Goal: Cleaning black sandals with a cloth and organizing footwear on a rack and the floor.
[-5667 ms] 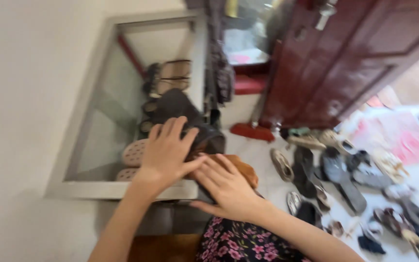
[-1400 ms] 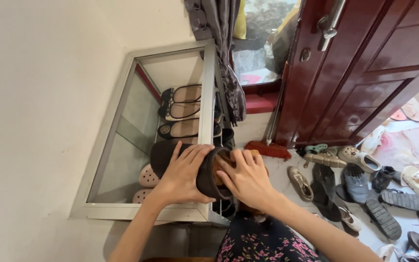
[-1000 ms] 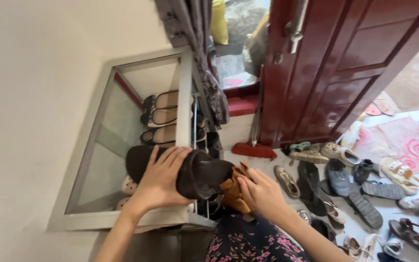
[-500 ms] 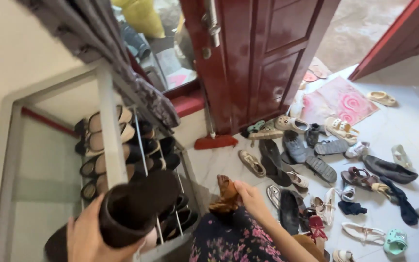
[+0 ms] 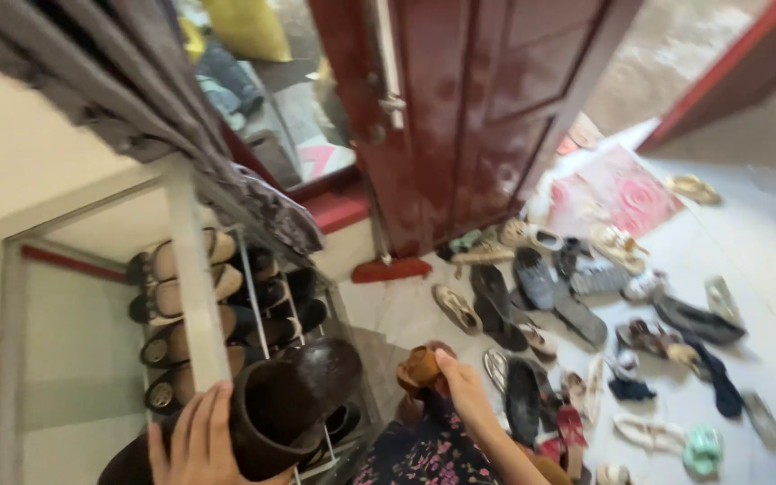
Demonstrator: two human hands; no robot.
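Head view: since the frames of about a second ago, the two hands have separated. The brown crumpled piece [image 5: 422, 368], then pressed at the mouth of the dark brown boot [image 5: 294, 404], is now clear of it, so the boot's opening stands empty.

The left hand [image 5: 192, 442] is at the lower edge of the view, fingers curled around the boot's shaft, holding it tilted at the front edge of the shoe rack [image 5: 195, 287].

The right hand [image 5: 462, 392] is closed on the crumpled piece, held low above the floral garment [image 5: 424, 454], near the scattered shoes [image 5: 586, 314] on the floor.
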